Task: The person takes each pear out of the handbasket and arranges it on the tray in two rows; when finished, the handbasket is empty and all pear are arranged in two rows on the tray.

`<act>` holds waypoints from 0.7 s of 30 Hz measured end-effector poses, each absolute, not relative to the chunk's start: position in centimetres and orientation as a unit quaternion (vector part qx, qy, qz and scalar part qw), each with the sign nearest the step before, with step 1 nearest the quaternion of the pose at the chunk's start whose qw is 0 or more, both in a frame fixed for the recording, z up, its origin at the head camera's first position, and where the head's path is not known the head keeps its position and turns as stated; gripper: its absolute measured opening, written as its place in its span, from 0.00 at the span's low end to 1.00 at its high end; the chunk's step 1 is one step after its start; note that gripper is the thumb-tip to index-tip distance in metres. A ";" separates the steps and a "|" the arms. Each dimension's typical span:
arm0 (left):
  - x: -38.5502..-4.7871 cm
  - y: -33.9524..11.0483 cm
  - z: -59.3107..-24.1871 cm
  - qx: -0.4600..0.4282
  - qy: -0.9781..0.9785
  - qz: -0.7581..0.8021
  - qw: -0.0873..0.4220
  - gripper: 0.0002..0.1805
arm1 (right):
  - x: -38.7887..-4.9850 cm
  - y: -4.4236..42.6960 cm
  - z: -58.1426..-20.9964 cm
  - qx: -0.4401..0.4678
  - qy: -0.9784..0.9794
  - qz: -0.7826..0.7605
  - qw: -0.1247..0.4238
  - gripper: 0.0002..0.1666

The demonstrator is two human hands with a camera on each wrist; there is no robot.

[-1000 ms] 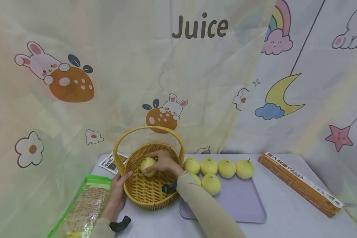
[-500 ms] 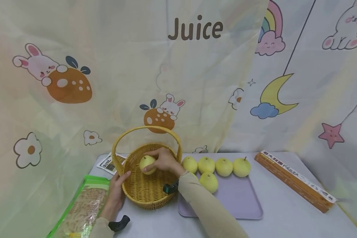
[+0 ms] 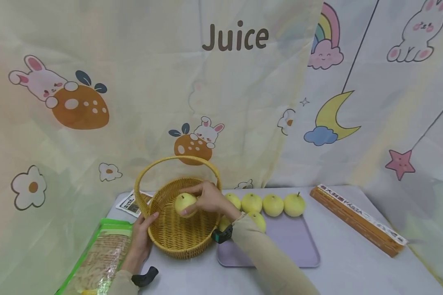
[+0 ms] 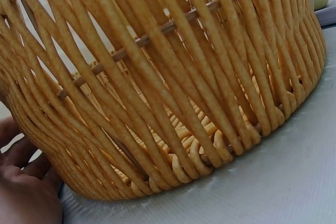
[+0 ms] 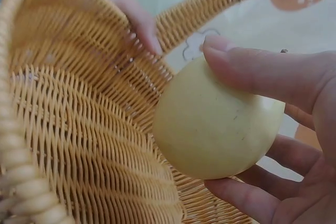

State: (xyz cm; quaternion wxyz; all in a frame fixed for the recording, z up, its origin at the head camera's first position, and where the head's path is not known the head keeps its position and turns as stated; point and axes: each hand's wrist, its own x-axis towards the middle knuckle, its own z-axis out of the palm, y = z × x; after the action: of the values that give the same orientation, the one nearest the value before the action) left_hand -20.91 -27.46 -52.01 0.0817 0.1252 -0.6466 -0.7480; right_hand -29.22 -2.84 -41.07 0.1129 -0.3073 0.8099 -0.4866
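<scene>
My right hand (image 3: 211,199) holds a pale yellow pear (image 3: 184,204) inside the round wicker basket (image 3: 181,250). In the right wrist view the thumb lies over the pear (image 5: 215,124), with fingers beneath it, and the pear appears raised off the woven floor. My left hand (image 3: 140,237) grips the basket's left side near the foot of its arched handle, thumb over the rim. From the left wrist view, the basket wall (image 4: 157,93) fills most of the picture, and part of the left hand (image 4: 29,192) shows against its outside.
Several pears (image 3: 273,205) stand at the back of a lilac tray (image 3: 291,246), right of the basket. A long pasta box (image 3: 358,221) lies farther right. A green-edged bag (image 3: 103,258) is at the left, and a small packet (image 3: 131,205) lies behind the left hand.
The head view has turned slightly right. My right hand and the pear have shifted a little right relative to the basket. The left hand keeps its grip on the rim.
</scene>
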 end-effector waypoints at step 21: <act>-20.8 -27.6 -52.1 0.132 -0.648 -0.747 0.070 0.35 | -25.0 5.4 -37.8 -0.325 0.780 -0.523 0.109 0.35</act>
State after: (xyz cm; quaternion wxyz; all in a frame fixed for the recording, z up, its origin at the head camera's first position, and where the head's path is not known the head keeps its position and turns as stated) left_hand -20.84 -27.56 -52.06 0.0697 0.1319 -0.6480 -0.7469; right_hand -25.03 5.41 -37.83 0.1086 -0.3248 0.7803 -0.5233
